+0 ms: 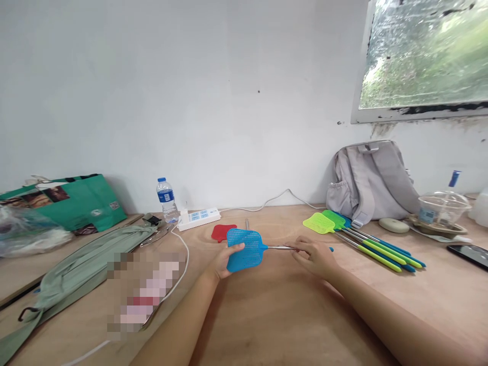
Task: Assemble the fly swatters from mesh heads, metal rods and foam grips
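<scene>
A blue fly swatter (246, 249) is held just above the wooden table (274, 315), its mesh head to the left. My left hand (224, 261) grips the lower left edge of the head. My right hand (314, 256) pinches the thin metal handle, whose blue end tip pokes out past my fingers. A red swatter head (222, 232) lies flat just behind the blue one.
Several green and blue fly swatters (362, 243) lie at the right, before a grey backpack (371, 183). A water bottle (166, 199) and power strip (199, 218) stand at the wall. Green bags (72, 203) sit left; a phone (469, 253) and plastic container (442, 208) right.
</scene>
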The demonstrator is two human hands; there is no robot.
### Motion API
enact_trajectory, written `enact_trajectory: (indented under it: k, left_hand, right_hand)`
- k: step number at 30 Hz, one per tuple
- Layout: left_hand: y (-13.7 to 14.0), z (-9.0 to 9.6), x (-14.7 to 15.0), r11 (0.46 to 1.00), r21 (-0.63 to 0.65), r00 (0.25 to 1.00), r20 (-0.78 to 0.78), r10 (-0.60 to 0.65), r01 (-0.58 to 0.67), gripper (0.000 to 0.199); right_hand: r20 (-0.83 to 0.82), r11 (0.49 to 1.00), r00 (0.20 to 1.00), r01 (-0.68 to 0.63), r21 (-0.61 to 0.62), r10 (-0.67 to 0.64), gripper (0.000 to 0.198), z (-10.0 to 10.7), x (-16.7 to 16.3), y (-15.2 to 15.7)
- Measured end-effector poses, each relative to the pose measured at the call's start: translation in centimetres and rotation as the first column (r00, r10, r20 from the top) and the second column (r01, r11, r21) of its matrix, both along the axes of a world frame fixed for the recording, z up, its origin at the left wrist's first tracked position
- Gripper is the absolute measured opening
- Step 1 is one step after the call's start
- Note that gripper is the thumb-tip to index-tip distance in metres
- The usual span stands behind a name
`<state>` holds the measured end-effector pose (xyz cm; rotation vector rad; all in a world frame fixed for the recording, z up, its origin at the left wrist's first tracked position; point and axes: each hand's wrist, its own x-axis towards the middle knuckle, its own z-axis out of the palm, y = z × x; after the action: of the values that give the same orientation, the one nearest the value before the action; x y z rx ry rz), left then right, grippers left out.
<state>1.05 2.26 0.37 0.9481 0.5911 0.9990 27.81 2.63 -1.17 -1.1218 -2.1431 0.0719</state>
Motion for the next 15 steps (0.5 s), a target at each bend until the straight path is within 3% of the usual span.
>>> enact_trajectory:
  k: [3, 6, 11, 15]
  left_hand:
    - [-0.5, 0.1, 0.8, 0.983, 0.095, 0.985, 0.056, -0.162, 0.156, 0.044]
    - [-1.1, 0.3, 1.7, 0.960, 0.147, 0.967, 0.047, -0.249, 0.240, 0.046]
    - [-2.0, 0.7, 2.9, 0.945, 0.174, 0.961, -0.019, -0.277, 0.276, 0.050]
    - [-2.3, 0.6, 3.6, 0.951, 0.200, 0.969, -0.123, -0.216, 0.237, 0.044]
  right_hand:
    - [0.013, 0.998, 0.999, -0.028, -0.056, 0.029, 0.025, 0.0, 0.6, 0.5]
    - [0.029, 0.993, 0.998, -0.058, -0.107, 0.061, 0.028, 0.1, 1.0, 0.7]
    - [0.051, 0.982, 0.995, -0.078, -0.171, 0.088, 0.034, -0.1, 1.1, 0.8]
    - [0.018, 0.974, 0.998, -0.055, -0.219, 0.061, 0.032, -0.8, 1.0, 1.2]
